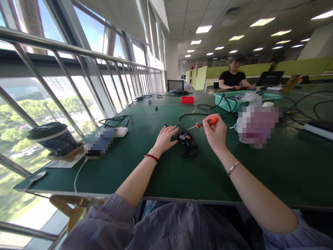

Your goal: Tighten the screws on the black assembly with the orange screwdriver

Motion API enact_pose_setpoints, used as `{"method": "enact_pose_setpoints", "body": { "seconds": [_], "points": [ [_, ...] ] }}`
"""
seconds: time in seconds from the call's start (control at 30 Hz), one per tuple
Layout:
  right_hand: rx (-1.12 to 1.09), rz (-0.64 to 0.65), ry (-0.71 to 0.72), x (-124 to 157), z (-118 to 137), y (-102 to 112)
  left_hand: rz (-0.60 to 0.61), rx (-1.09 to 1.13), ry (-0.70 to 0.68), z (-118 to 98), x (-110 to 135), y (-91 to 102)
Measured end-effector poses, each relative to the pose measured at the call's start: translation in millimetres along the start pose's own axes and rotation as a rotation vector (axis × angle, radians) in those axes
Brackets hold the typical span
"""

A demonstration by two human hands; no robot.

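My right hand (215, 133) is closed around the orange and black handle of a screwdriver (207, 122). Its thin metal shaft points left and slightly down, with the tip above a small black device (184, 138) on the table. That device has some orange and grey parts, and its exact kind is too small to make out. My left hand (166, 138) holds the device's left side, thumb nearer me and fingers on the far side. A black cable (179, 119) curves around behind the device, and a dark loop of cable or strap lies just in front of it.
On the green table (161, 173), a lidded cup (56, 140) and a blurred-out object (100, 143) stand left. A red box (187, 100) and green basket (231, 99) lie further back. A pinkish pouch (257, 126) sits right. Another person (232, 78) sits across the table.
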State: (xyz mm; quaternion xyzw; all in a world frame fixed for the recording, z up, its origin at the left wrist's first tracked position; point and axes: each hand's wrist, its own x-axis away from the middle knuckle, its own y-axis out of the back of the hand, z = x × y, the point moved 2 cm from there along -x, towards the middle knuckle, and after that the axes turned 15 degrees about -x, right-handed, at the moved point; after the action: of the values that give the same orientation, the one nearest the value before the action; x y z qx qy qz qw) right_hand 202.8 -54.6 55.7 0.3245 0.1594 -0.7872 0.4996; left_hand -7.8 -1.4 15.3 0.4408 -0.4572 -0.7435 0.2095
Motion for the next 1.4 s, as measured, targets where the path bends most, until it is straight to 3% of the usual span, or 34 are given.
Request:
{"method": "enact_pose_setpoints", "body": {
  "seconds": [0.1, 0.23, 0.6, 0.93, 1.13, 1.4],
  "points": [
    [-0.02, -0.036, 0.045, 1, 6, 3, 0.053, -0.008, -0.002, 4, 0, -7.6],
    [0.004, 0.011, 0.094, 3, 10, 1, 0.033, -0.039, 0.002, 4, -3, -8.6],
    [0.038, 0.016, 0.049, 3, 10, 1, -0.004, -0.246, 0.017, -10, -3, -1.3],
    [-0.079, -0.03, 0.126, 0, 0, -2, -0.004, -0.211, 0.048, -10, -3, -1.8],
    [-0.094, -0.013, 0.048, 0, -7, -2, -0.002, -0.16, 0.067, -9, -3, -3.0],
    [-0.081, 0.02, 0.134, 0, 1, -2, 0.005, -0.135, 0.082, -8, -2, -3.4]
  ]
}}
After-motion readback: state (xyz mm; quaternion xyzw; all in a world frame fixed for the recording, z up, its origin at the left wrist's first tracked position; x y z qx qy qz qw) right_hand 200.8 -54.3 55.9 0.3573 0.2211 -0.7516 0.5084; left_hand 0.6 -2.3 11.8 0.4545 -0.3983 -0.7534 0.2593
